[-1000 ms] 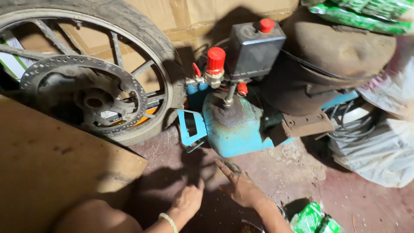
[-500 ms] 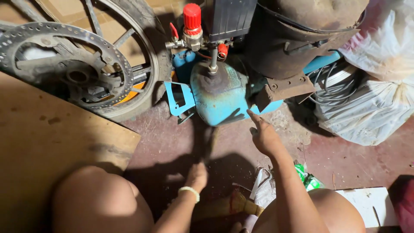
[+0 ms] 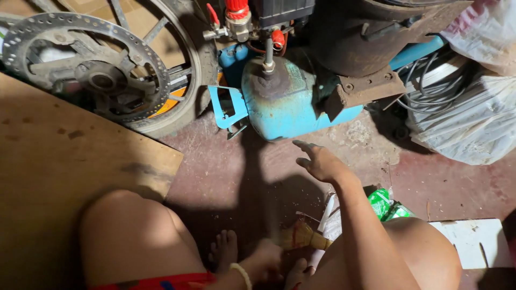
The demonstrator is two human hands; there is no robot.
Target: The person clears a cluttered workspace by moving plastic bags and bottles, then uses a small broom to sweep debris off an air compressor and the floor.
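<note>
My right hand [image 3: 321,162] hovers over the dark red floor with its fingers spread and nothing in it, just in front of a blue compressor tank [image 3: 287,104]. My left hand [image 3: 264,259], with a pale bracelet [image 3: 242,275] on the wrist, is low between my knees beside my bare foot [image 3: 224,248]. It sits in shadow next to a small yellowish straw brush [image 3: 302,236]. Whether it grips the brush is unclear.
A motorcycle wheel with a brake disc [image 3: 88,70] leans at the upper left. A brown board [image 3: 64,172] lies on the left. Red valves [image 3: 236,11] top the tank. Coiled cable and plastic sacks [image 3: 462,118] are on the right, with a green packet [image 3: 382,203] and a white slab [image 3: 473,241].
My left hand has drawn back from the floor toward my feet. My right hand stays near the tank. The view has tilted down, showing more of my knees.
</note>
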